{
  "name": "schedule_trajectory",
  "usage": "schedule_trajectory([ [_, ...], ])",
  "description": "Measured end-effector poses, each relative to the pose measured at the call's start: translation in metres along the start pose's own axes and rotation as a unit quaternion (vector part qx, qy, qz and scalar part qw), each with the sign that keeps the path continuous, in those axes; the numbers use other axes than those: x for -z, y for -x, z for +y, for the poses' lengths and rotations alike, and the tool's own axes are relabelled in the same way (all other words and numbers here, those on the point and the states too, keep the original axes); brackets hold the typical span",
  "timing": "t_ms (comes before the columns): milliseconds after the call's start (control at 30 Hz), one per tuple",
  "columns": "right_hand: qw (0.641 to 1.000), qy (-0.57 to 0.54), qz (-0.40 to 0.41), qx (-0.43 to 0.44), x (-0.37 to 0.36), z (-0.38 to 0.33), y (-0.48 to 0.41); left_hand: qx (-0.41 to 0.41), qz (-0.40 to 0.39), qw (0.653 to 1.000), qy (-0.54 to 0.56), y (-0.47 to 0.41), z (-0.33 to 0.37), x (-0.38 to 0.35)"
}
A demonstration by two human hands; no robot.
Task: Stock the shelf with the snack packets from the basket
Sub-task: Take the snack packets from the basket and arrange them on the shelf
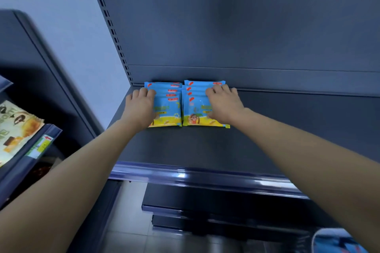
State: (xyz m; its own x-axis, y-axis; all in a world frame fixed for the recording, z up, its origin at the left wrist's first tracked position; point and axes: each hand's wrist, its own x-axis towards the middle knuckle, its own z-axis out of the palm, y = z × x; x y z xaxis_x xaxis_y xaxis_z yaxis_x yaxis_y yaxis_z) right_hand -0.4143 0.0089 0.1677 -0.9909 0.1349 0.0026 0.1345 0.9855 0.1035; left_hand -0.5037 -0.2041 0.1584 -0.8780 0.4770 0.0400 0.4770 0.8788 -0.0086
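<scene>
Left hand [141, 109] lies on the left stack [168, 107] of snack packets, fingers curled over its far left edge; right hand [223, 104] clasps the right stack [195, 107] the same way; both stacks sit touching, far left on the shelf [205, 150], against its back panel; they look light, soft and slippery, best squared by their edges; their red labels are too small to read.

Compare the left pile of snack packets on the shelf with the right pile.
The right pile reaches slightly further back on the shelf than the left pile. The left hand grips the left pile's left side; the right hand grips the right pile's right side. Both are overlapping blue-and-yellow packets, side by side.
</scene>
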Motion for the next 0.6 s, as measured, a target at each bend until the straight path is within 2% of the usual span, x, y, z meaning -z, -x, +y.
schedule_trajectory([
  [133,0.999,-0.026,0.039,-0.003,-0.001,0.011,0.016,-0.023,0.019,0.999,-0.045,0.011,0.019,0.006],
  [300,0.995,-0.062,0.082,-0.020,0.011,0.052,0.066,-0.084,0.048,0.995,0.020,0.030,0.084,0.025],
  [433,0.989,-0.059,0.122,-0.055,0.014,0.104,0.139,-0.180,0.065,0.977,0.090,0.058,0.167,0.039],
  [600,0.984,-0.053,0.121,-0.119,-0.002,0.176,0.255,-0.328,0.060,0.932,0.144,0.115,0.294,0.045],
])
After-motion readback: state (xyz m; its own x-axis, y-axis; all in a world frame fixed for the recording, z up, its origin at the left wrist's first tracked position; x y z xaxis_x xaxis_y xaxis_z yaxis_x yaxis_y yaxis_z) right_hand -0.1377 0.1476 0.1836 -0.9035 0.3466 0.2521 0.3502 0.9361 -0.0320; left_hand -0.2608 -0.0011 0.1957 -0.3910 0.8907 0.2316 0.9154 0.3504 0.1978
